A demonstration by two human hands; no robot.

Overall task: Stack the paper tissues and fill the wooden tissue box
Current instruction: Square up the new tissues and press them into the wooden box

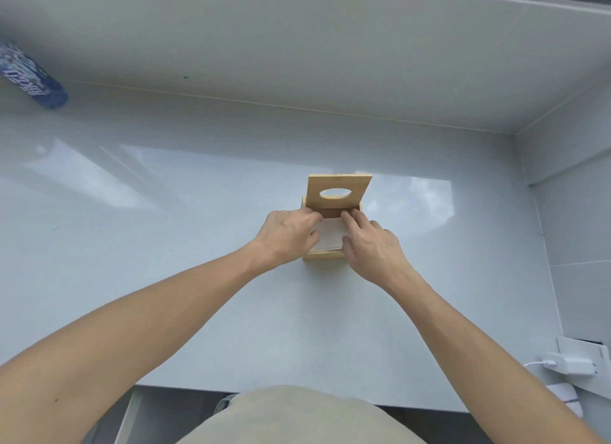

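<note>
A shiny pale counter (pixel 165 228) fills the view, with a plain pale wall behind it.

Far on the left, by the wall, sits a blue and white bottle (pixel 31 76). It has white letters down its side, but they are too blurry to read.

Next comes the left hand (pixel 287 235). Its fingers are bent and reach into the wooden tissue box (pixel 322 255), pressing on the left side of the white paper tissues (pixel 330 235). It looks like it is pushing down, not holding anything. The box sits in the middle of the counter, and the tissues are already inside it.

The lid (pixel 339 192) stands up at the back of the box. It has an oval hole for pulling tissues out. It is probably up so the hands can get in.

The right hand (pixel 373 245) does the same job on the right side, fingers bent and pressed on the stack. I think both hands are squashing the tissues flat so the lid can shut.

At the far right edge is a white charger (pixel 572 366) with its cord. No writing shows on it.
</note>
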